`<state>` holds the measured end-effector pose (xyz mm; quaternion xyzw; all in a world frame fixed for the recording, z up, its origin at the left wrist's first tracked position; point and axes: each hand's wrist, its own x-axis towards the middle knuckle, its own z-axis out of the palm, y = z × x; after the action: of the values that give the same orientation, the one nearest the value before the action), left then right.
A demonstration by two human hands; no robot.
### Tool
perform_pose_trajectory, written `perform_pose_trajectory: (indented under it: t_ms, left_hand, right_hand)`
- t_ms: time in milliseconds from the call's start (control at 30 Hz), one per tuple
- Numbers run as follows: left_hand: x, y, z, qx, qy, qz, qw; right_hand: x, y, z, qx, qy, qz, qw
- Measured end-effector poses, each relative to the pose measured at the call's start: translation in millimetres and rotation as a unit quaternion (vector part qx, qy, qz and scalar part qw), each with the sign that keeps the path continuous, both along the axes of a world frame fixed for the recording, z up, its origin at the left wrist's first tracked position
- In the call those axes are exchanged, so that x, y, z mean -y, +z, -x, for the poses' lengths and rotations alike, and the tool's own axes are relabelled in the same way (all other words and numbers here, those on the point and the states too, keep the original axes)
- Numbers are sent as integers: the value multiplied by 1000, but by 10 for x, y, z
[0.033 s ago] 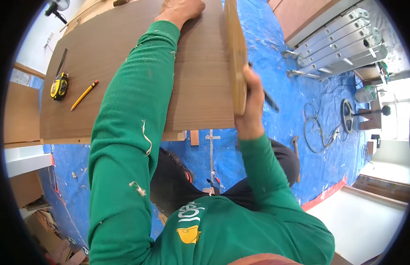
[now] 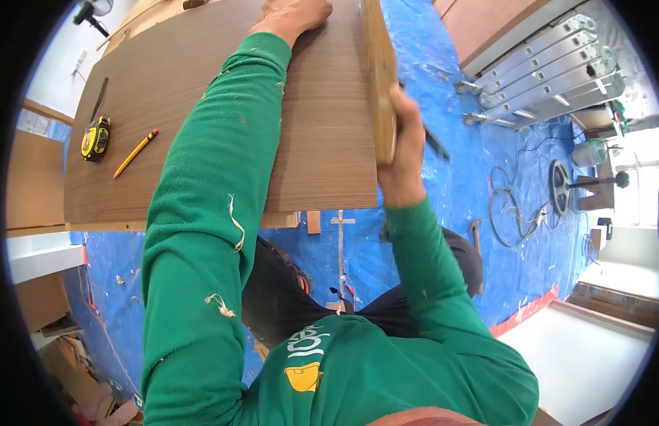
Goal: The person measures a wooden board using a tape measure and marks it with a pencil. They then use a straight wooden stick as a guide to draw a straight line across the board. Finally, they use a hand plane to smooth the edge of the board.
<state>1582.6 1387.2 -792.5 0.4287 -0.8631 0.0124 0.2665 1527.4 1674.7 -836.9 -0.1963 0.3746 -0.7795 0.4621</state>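
A brown wood-grain board (image 2: pixel 322 142) lies flat in front of me. Along its right edge stands a long wooden strip (image 2: pixel 383 92), its near end rounded. My right hand (image 2: pixel 406 149) grips that strip near its lower end from the outer side, thumb pointing up. At the top of the picture my left hand (image 2: pixel 290 15) rests on the board, its fingers partly cut off by the frame. To the left of my left sleeve a pencil (image 2: pixel 135 153) and a yellow-and-black tape measure (image 2: pixel 96 139) lie on the board.
Blue sheeting (image 2: pixel 457 184) covers the floor. A folded aluminium ladder (image 2: pixel 542 71) lies at the far right, with a cable (image 2: pixel 510 213) nearer. A hammer (image 2: pixel 475 241) lies beside my right knee, and a dark bar (image 2: pixel 436 144) is just past my right hand.
My right hand and the wooden strip have slid a little away from me along the board's right edge. My left hand has barely shifted.
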Motion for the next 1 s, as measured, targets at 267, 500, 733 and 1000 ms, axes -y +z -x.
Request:
perform_pose_trajectory:
  t_ms: [267, 500, 733, 1000]
  left_hand:
    - [-108, 193, 19, 31, -31, -26, 999]
    - [198, 14, -47, 32, -57, 26, 998]
    - [323, -63, 79, 110, -60, 41, 991]
    - [150, -15, 44, 69, -15, 2, 998]
  right_hand:
    - [1032, -104, 531, 47, 15, 67, 997]
    - [-387, -35, -280, 75, 24, 30, 996]
    - [-1664, 0, -786, 6, 23, -16, 1000]
    - [189, -38, 13, 61, 5, 27, 998]
